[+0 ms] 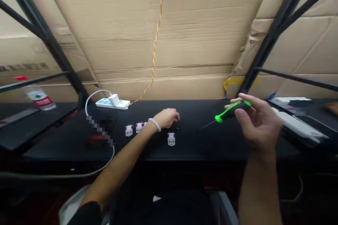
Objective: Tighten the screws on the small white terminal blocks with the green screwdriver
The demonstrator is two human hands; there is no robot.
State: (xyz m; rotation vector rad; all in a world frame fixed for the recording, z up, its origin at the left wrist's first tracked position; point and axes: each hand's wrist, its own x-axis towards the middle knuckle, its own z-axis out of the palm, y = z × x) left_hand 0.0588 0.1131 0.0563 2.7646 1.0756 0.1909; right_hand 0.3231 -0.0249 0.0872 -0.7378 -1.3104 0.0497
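My right hand (257,121) is raised over the black table (198,147) and grips a green-and-black screwdriver (230,111), its thin tip pointing down to the left. My left hand (167,117), a bead bracelet on its wrist, rests on the table with its fingers curled; what they pinch is too small to make out. A small white-and-purple part (171,139) lies just in front of that hand. Two similar parts (133,129) sit to the left of the wrist.
A white-and-blue power strip (112,103) with a plug and white cable lies at the back left, and a red-yellow wire (155,42) hangs down the cardboard wall. A plastic bottle (37,95) stands at far left. White flat devices (298,126) lie at right. Black metal struts frame both sides.
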